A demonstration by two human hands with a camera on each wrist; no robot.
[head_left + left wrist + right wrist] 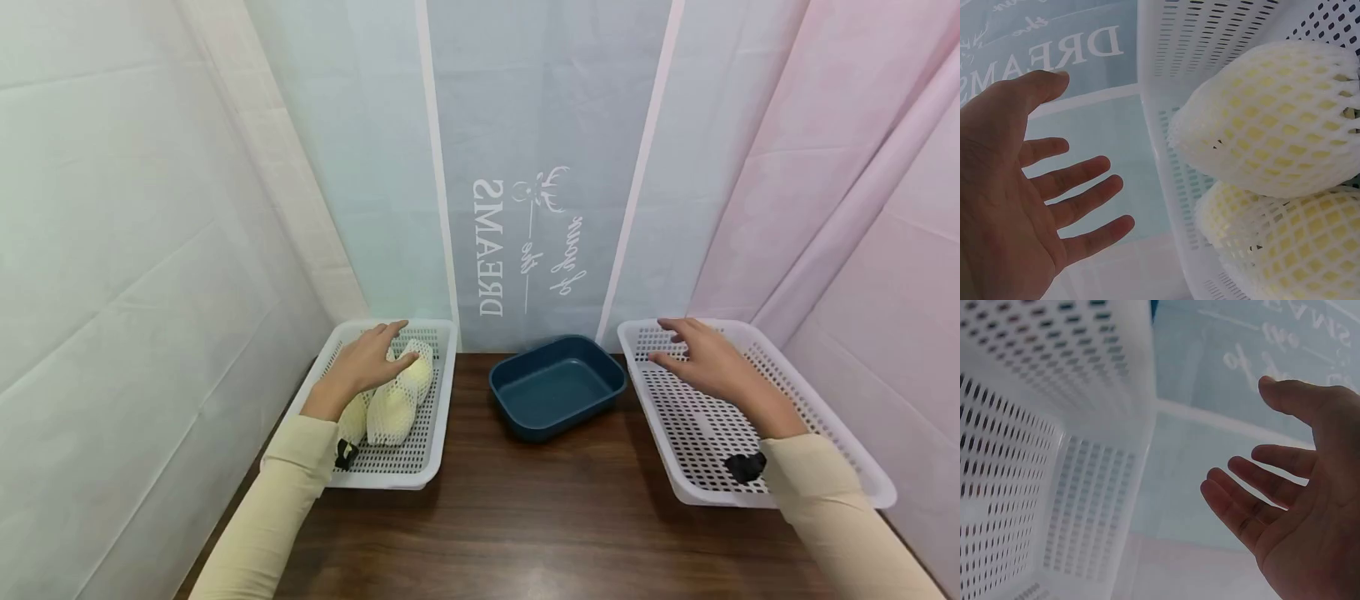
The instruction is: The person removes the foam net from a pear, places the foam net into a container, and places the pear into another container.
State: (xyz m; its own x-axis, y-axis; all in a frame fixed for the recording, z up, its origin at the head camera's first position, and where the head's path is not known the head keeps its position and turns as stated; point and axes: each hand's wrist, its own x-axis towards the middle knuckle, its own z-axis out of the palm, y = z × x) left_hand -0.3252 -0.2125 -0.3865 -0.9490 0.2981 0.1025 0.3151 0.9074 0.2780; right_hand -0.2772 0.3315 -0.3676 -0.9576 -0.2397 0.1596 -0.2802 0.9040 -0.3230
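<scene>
My left hand point(367, 362) hovers over the left white basket point(437, 417), its fingers spread and holding nothing. Inside that basket lie several pale yellow, fruit-like things in white foam nets point(392, 414); their exact kind is hidden by the netting. Close up in the left wrist view, one netted piece point(1279, 122) rests against another, apart from the fingers. Over the right white basket point(660, 425), my right hand point(708, 360) is held with loosely extended fingers and nothing in its grasp. No contents show in the visible part of this basket.
Between the two baskets stands a dark blue rectangular basin point(558, 398) on the brown wooden table point(525, 517). Behind it hangs a grey-blue curtain point(540, 108) with mirrored lettering. Pale cloth walls close off both sides.
</scene>
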